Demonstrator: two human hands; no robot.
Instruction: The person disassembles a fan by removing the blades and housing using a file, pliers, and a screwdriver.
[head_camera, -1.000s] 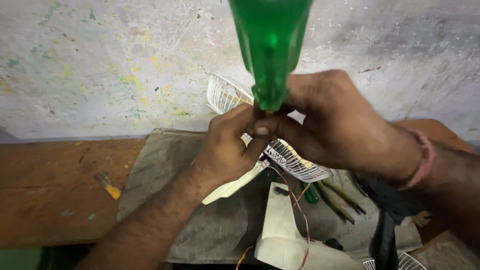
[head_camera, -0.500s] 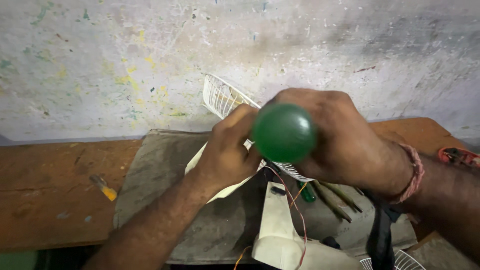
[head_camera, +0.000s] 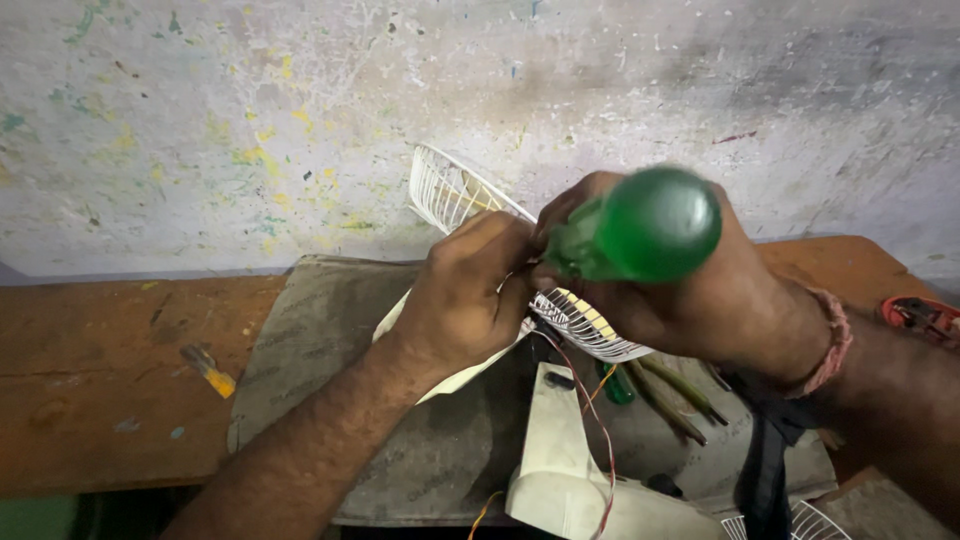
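Centrally, our right hand closes its grip on a translucent green plastic screwdriver handle, tip angled toward a white wire fan grille; our left hand, at nine o'clock, pinches the grille steady above the wooden tabletop.

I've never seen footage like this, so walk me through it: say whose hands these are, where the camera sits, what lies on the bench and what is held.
The camera sits on a person's head and looks down at their own two bare hands. The right hand grips a screwdriver by its green handle, which points toward the camera. The left hand steadies a white wire grille at the spot where the two hands meet. Below them is a wooden bench covered by a grey cloth. On it lie a white plastic housing with thin wires and a few more tools.
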